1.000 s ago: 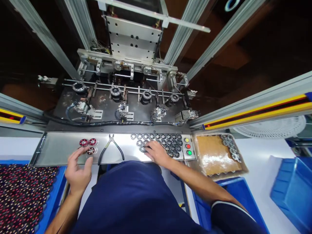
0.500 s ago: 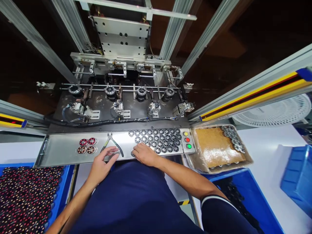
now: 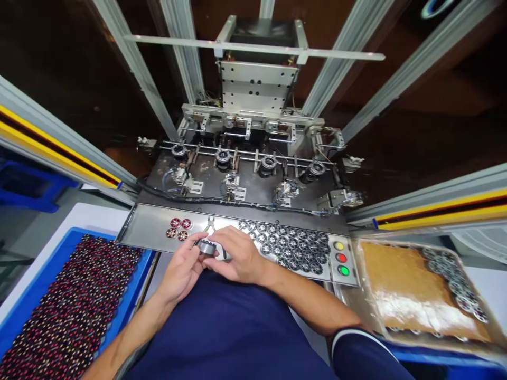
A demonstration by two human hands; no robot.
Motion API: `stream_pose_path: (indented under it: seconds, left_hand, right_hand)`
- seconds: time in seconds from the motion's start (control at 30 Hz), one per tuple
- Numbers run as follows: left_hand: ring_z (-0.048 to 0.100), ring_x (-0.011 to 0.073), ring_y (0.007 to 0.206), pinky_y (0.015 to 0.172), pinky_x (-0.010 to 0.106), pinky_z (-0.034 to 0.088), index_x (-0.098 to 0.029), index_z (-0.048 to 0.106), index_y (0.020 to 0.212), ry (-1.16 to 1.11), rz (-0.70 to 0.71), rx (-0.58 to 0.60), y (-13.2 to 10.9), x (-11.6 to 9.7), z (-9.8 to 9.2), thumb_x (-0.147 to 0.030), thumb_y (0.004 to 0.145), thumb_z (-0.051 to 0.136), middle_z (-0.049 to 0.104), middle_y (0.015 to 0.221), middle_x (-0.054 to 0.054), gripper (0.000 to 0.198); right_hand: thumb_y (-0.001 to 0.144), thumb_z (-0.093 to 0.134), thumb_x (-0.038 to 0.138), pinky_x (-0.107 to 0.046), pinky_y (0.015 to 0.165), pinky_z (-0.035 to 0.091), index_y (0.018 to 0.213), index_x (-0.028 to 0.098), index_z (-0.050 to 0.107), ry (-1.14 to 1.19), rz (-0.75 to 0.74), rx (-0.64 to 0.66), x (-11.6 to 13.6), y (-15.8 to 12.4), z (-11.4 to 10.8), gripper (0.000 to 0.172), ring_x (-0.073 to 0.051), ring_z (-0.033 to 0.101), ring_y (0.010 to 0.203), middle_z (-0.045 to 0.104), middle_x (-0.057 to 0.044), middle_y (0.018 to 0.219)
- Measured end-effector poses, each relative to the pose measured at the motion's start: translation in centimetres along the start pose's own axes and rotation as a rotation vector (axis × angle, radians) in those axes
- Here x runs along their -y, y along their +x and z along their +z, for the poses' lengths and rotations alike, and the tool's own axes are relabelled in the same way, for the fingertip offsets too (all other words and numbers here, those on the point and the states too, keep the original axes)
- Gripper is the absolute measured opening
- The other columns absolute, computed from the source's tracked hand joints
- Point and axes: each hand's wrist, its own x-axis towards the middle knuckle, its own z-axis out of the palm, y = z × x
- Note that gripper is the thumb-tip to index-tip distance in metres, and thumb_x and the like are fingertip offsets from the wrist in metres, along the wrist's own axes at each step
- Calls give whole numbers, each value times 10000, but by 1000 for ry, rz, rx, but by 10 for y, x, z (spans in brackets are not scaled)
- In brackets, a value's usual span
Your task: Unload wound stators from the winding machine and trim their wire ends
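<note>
In front of my body, my left hand [image 3: 182,268] and my right hand [image 3: 241,256] meet around a round metal part [image 3: 206,249] with a silver side and a dark, notched top edge. My left fingers grip its left side, while my right thumb and fingers close on its right side. Just behind the hands lie cutting pliers [image 3: 211,224], their handles partly covered by my fingers. Red-and-silver round parts [image 3: 186,224] rest in a small group on the metal tray [image 3: 147,224], left of the pliers. Many black-and-silver round parts [image 3: 293,243] fill the tray's right half.
Behind the tray stands a machine with several round fixtures [image 3: 268,164]. Yellow, red and green buttons [image 3: 341,257] sit at the tray's right end. A blue bin [image 3: 71,237] of coil-like parts is at left; a plastic-lined box [image 3: 420,295] is at right.
My right hand has lifted a round metal part off the tray and brought it left to my left hand, which now grips it too. The view has swung left.
</note>
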Motion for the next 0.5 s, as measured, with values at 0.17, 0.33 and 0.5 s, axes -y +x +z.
stream_pose_path:
  seconds: [0.17, 0.33, 0.5]
  left_hand:
    - [651, 166, 736, 655, 288, 525, -234, 574, 1064, -32, 61, -48, -2, 0, 2, -531, 765, 709, 679, 843, 30, 443]
    - [648, 159, 706, 690, 298, 532, -232, 593, 1070, 29, 107, -66, -2, 0, -5, -467, 739, 754, 689, 807, 14, 436]
    - [680, 194, 685, 705, 336, 565, -214, 687, 1067, 150, 99, 11, -3, -8, -10, -339, 709, 798, 729, 845, 49, 395]
  right_hand:
    - [879, 573, 271, -390, 743, 554, 1022, 223, 647, 25, 85, -8, 3, 0, 1, 168, -220, 632, 847, 686, -107, 954]
    - [886, 614, 305, -420, 893, 547, 1071, 220, 685, 172, 98, -10, 5, 4, -10, 216, -234, 617, 1075, 666, -131, 1157]
    - [899, 619, 212, -350, 987, 522, 1006, 189, 744, 593, 220, 184, -4, 9, -38, 166, -199, 586, 1221, 519, -116, 1429]
